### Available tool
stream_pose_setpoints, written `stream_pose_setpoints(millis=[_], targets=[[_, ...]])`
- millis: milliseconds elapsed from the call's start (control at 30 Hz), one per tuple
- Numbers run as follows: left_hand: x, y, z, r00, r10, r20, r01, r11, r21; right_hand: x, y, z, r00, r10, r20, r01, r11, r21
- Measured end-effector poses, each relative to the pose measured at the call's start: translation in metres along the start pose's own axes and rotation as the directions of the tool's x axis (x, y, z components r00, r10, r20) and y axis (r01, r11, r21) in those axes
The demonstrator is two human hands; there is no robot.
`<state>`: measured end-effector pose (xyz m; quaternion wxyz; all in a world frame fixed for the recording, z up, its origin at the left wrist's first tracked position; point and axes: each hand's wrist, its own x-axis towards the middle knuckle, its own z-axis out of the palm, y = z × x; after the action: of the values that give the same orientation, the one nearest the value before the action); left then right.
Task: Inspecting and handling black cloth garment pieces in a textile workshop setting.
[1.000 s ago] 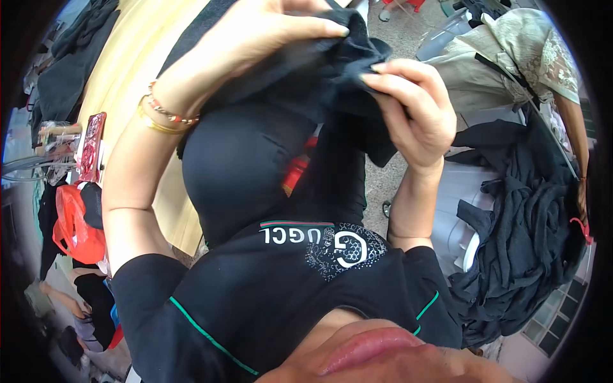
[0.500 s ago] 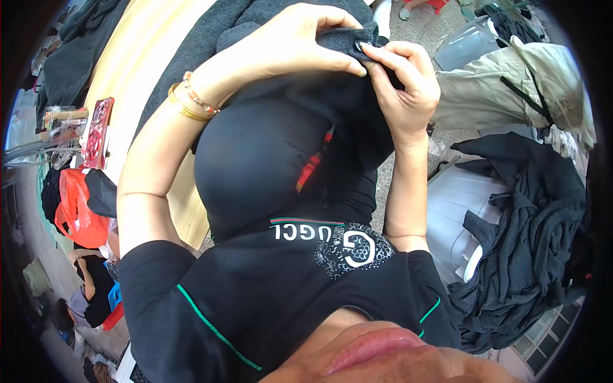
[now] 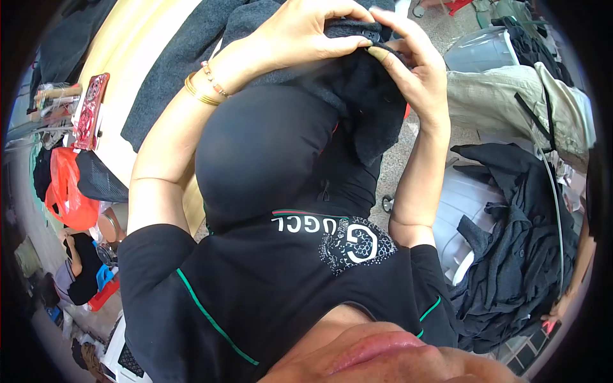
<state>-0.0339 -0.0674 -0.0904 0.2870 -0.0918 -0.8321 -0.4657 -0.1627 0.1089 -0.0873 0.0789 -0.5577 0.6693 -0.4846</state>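
A dark grey woolly garment [image 3: 375, 115] hangs from my hands at the far middle, part of it spreading over the table. My left hand [image 3: 306, 38] is closed on its edge, thumb and fingers pinching the cloth. From the other side my right hand [image 3: 418, 73] grips the same edge, its thumb close to the left fingertips. Between the hands a small dark button [image 3: 370, 36] shows on the cloth. The fingertips partly hide the fold they hold.
The pale wooden table [image 3: 137, 57] carries a phone in a red case [image 3: 91, 112]. Left is a red plastic bag [image 3: 70, 191]. Right, dark garments [image 3: 523, 249] overhang a white tub [image 3: 450, 191], near beige cloth [image 3: 498, 96] and a clear bin [image 3: 479, 51]. Another person's hand [image 3: 562, 309] shows at lower right.
Both hands have risen slightly, and the garment's edge has turned, showing the button. A corner of cloth now hangs lower. Another person's arm has come in at the right.
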Motion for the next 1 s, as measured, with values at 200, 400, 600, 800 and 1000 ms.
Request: stream_pose_setpoints(millis=[200,400,600,800,1000], targets=[[-0.001,-0.004,-0.001,0.999,0.032,0.033,-0.032,0.999,-0.017,-0.004,0.010,0.000,0.984,0.169,0.056,-0.175,0.852,0.494],[0.000,0.005,0.000,0.986,-0.108,0.131,0.138,0.959,-0.249,-0.009,0.008,-0.003,0.966,0.248,0.073,-0.249,0.816,0.521],[-0.002,0.006,0.002,0.969,-0.200,0.145,0.241,0.893,-0.379,-0.014,0.009,-0.002,0.971,0.234,0.046,-0.227,0.848,0.480],[-0.001,0.005,0.002,0.986,-0.093,0.136,0.118,0.975,-0.187,-0.019,0.007,-0.002,0.981,0.193,0.023,-0.179,0.848,0.499],[0.002,0.010,0.004,0.994,0.097,0.059,-0.102,0.989,0.103,-0.019,0.006,0.002,0.986,0.165,-0.011,-0.142,0.883,0.448]])
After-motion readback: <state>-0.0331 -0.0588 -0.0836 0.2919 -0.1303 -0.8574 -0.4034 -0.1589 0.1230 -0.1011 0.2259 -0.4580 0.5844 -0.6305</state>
